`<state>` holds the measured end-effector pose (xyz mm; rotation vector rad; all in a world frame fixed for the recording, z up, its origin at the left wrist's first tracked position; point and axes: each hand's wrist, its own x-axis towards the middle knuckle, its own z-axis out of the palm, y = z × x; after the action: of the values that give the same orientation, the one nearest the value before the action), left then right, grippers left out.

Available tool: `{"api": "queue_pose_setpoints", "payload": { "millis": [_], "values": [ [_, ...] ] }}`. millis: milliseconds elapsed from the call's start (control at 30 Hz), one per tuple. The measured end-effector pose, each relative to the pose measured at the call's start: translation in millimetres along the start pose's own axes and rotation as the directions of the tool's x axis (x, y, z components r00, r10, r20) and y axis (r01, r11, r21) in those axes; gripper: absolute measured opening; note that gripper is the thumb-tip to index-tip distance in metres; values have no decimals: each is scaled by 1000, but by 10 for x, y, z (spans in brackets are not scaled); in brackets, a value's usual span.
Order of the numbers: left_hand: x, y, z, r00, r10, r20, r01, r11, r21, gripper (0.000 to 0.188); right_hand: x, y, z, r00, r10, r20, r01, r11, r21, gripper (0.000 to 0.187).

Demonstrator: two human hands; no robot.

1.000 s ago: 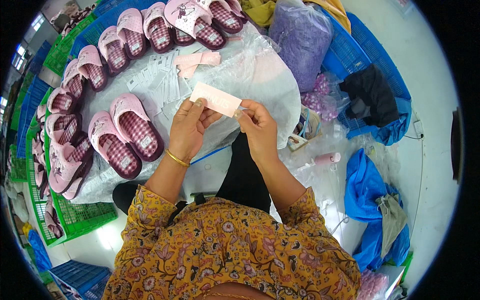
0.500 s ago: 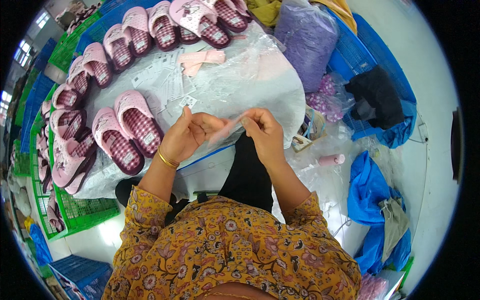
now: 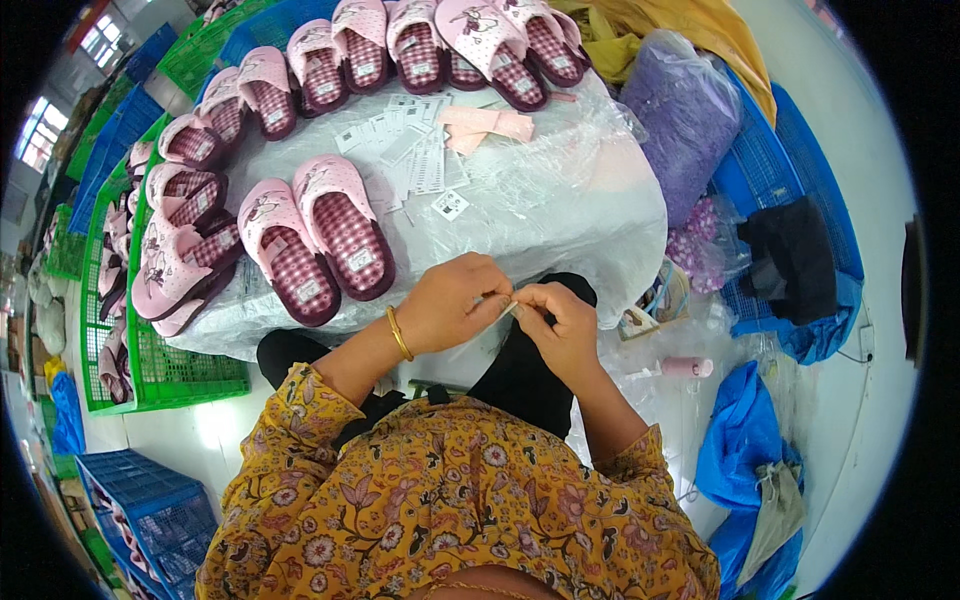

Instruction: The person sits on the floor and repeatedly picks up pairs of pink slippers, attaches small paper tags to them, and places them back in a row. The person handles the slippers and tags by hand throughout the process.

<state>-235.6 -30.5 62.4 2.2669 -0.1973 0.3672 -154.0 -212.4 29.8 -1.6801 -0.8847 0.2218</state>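
Note:
My left hand (image 3: 458, 306) and my right hand (image 3: 562, 322) meet fingertip to fingertip over my lap, just off the table's near edge. Both pinch a small pale strip (image 3: 509, 309); most of it is hidden by the fingers. Beyond my left hand, a pair of pink slippers rests on the plastic-covered table (image 3: 560, 215): a left-hand slipper (image 3: 285, 240) and a right-hand slipper (image 3: 350, 215), with dark soles and checked insoles bearing small white labels. Pale pink strips (image 3: 488, 124) and printed white label sheets (image 3: 428, 165) lie farther back, with one loose label (image 3: 451, 205) nearer me.
More pink slippers (image 3: 360, 45) line the table's far and left edges. Green crates (image 3: 190, 375) of slippers stand left, a blue crate (image 3: 150, 480) below. On the right are a purple bag (image 3: 685, 115), black cloth (image 3: 790, 255), a pink roll (image 3: 687, 367) and blue sacking (image 3: 740, 430).
My hands have come together and lower, and the pinkish strip stretched between them now shows only as a small bit at the fingertips. The view has shifted, moving the table's things rightward.

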Motion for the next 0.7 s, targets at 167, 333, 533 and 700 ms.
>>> {"api": "queue_pose_setpoints", "payload": {
  "millis": [167,333,533,700],
  "values": [
    [-55,-72,-118,999,33,-3,-32,974,224,6,170,-80,-133,982,-156,104,173,967,-186,14],
    [-16,-44,-197,998,51,-44,-47,995,86,5,226,-266,-56,983,104,148,-106,994,6,19],
    [102,-254,-270,999,-29,18,28,997,66,15,294,-13,125,956,253,150,-275,949,153,16],
    [605,-1054,-827,967,-128,-221,220,858,465,32,298,31,87,965,249,87,-259,956,138,16]
  ]
}}
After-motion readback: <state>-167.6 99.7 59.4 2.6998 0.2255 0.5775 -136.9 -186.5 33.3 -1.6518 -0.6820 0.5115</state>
